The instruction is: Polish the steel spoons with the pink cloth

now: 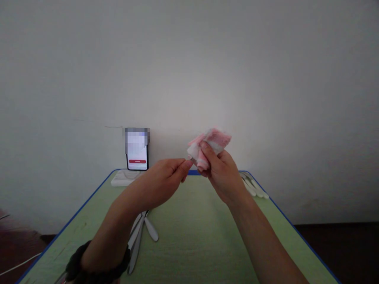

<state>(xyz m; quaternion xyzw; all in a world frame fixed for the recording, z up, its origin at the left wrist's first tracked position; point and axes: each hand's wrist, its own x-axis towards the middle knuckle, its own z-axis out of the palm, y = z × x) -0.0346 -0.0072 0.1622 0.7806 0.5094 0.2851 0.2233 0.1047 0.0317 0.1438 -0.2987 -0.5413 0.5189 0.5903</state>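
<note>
A pink and white cloth (217, 138) is bunched in my right hand (222, 169), the thumb pressed down on its folds. My left hand (168, 177) is closed in a pinch at the cloth's lower left edge. Whatever lies between its fingertips is mostly hidden, and I cannot make out what it is. Both hands are raised above the far part of the table. Below my left forearm lie several pieces of cutlery (151, 229) with pale handles, partly covered by the arm.
A phone (137, 152) leans upright on a white stand (118, 179) at the table's far left. Several white-handled utensils (256, 190) lie at the far right edge. The green table (189, 236) has a blue rim and meets a plain wall (189, 71).
</note>
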